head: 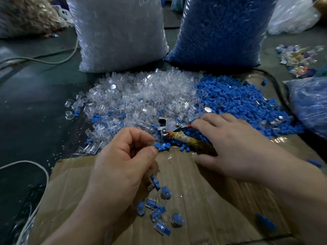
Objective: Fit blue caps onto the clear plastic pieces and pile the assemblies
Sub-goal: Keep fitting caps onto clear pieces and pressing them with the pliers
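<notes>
A heap of clear plastic pieces [138, 96] lies on the floor, with a heap of blue caps [244, 101] to its right. My left hand [123, 165] pinches a blue cap with a clear piece [159, 146] between thumb and forefinger, near the heaps' front edge. My right hand [230, 144] lies flat with straight fingers, its fingertips reaching into the caps beside the pliers [169, 128]. Several finished blue-and-clear assemblies [157, 207] lie loose on the cardboard [212, 200] below my left hand.
A tall bag of clear pieces [118, 32] and a tall bag of blue caps [221, 30] stand behind the heaps. Another bag of blue parts [311, 103] sits at the right. Cables [44, 61] run across the dark floor on the left. Mixed scraps [299, 59] lie at far right.
</notes>
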